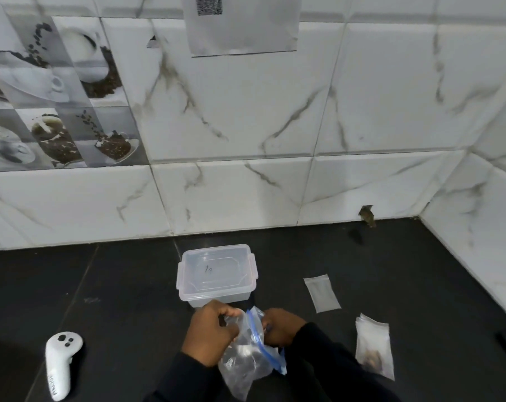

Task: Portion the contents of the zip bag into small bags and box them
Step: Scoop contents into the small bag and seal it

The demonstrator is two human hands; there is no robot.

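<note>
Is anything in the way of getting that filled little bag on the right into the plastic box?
Yes. The box appears to have its lid on, so that must come off first. Otherwise only an empty small bag lies flat on the counter between the filled small bag and the box.

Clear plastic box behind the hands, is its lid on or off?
On: a clear lid covers the clear plastic box, flat across its rim.

place: kitchen | walls: white marble-veined tiles meeting at the tabletop's far right corner | decor: tile panel of coffee cups and beans above the far left edge | surface: dark tiled tabletop | on it: clear clip-lid storage box
</note>
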